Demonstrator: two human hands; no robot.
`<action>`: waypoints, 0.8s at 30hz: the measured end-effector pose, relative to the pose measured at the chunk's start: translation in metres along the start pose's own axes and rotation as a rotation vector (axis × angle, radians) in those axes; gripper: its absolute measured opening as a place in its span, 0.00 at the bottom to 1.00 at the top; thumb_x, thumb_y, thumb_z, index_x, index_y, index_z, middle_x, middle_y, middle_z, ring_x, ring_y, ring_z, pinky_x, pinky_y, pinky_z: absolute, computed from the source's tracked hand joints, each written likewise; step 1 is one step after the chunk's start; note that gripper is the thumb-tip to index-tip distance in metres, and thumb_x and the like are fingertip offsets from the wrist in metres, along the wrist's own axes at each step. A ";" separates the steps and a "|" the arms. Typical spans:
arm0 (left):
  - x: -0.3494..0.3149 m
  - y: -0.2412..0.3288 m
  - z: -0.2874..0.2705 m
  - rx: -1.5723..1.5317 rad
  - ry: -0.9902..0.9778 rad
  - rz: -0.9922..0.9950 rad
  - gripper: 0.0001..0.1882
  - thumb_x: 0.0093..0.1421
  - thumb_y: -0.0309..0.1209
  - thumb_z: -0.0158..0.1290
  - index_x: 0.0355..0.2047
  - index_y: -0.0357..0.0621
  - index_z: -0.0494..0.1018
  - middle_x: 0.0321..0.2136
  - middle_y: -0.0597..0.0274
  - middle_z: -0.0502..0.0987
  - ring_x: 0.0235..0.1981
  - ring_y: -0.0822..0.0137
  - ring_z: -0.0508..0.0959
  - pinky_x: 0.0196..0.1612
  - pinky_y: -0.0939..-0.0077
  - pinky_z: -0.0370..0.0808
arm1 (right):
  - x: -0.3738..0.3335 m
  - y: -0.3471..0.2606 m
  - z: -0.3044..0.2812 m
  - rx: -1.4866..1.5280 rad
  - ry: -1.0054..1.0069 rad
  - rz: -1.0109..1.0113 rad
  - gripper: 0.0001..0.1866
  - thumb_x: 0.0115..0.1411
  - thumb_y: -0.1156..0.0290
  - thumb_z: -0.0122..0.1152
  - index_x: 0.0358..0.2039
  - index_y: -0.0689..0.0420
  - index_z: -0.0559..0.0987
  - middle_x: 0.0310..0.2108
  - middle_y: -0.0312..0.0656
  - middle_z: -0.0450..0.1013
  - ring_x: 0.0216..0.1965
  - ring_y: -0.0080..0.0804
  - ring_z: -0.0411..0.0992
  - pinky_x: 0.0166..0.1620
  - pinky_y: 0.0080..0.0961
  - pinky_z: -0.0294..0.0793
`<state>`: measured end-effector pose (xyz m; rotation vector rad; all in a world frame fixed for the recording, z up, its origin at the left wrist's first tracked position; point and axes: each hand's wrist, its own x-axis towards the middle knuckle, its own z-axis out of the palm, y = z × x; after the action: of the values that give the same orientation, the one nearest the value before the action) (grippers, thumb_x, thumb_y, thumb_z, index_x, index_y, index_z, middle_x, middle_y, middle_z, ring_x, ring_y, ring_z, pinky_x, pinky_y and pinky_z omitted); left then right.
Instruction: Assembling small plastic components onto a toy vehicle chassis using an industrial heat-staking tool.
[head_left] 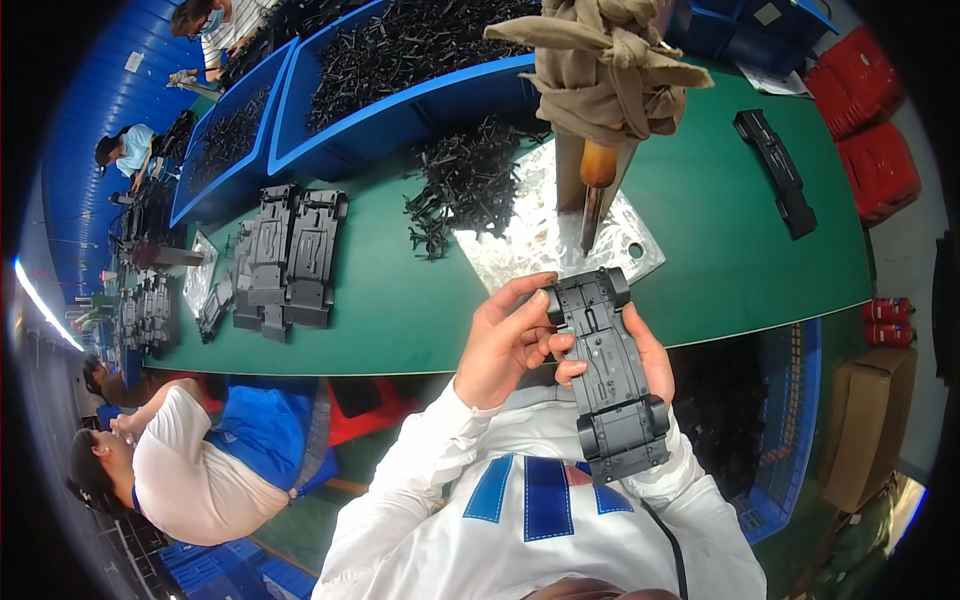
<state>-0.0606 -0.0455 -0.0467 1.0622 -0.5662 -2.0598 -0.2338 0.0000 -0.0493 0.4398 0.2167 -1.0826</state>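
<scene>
A black plastic toy-car chassis (612, 375) is held up in front of my chest, tilted, near the table's front edge. My left hand (508, 340) pinches its upper left corner with thumb and fingers. Around its right side wraps my right hand (650, 355), with fingertips showing at the left edge of the chassis. Just beyond it, a pointed metal tip with an amber handle (597, 170) hangs down from a post wrapped in tan cloth (610, 80). Under that tip lies a shiny metal plate (640, 240) on the green table.
Small black parts (465, 180) are heaped left of the plate. Behind them stand blue bins (400, 125) full of similar parts. Several chassis (290, 260) lie at left, and another black piece (778, 175) at right. A person (210, 460) sits at left; red containers (875, 170) stand at right.
</scene>
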 end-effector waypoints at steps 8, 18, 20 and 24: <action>-0.014 -0.004 -0.007 0.035 0.031 0.088 0.23 0.67 0.36 0.54 0.58 0.38 0.67 0.24 0.68 0.75 0.23 0.76 0.77 0.26 0.84 0.68 | -0.003 0.011 -0.015 -0.036 0.008 0.040 0.33 0.71 0.48 0.42 0.65 0.61 0.61 0.56 0.52 0.65 0.46 0.39 0.63 0.41 0.31 0.70; -0.031 -0.004 -0.014 0.019 0.053 0.165 0.21 0.66 0.31 0.55 0.56 0.34 0.68 0.28 0.63 0.75 0.20 0.77 0.69 0.25 0.83 0.64 | -0.002 0.021 -0.021 -0.054 -0.059 0.146 0.35 0.70 0.46 0.43 0.66 0.61 0.60 0.57 0.54 0.64 0.48 0.39 0.64 0.43 0.34 0.71; -0.035 -0.002 -0.011 0.013 0.053 0.173 0.21 0.66 0.31 0.55 0.56 0.34 0.68 0.27 0.63 0.75 0.20 0.77 0.69 0.24 0.83 0.63 | -0.002 0.023 -0.022 -0.065 -0.066 0.158 0.35 0.70 0.46 0.44 0.66 0.61 0.60 0.57 0.54 0.64 0.48 0.39 0.64 0.43 0.34 0.71; -0.039 0.002 -0.008 0.062 0.059 0.172 0.21 0.66 0.32 0.55 0.56 0.34 0.68 0.28 0.62 0.76 0.21 0.77 0.71 0.23 0.85 0.63 | -0.002 0.027 -0.021 -0.060 -0.095 0.130 0.33 0.70 0.46 0.44 0.63 0.60 0.65 0.54 0.53 0.68 0.45 0.41 0.67 0.43 0.32 0.74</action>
<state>-0.0384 -0.0167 -0.0302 1.0680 -0.6719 -1.8661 -0.2098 0.0211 -0.0608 0.3432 0.1342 -0.9642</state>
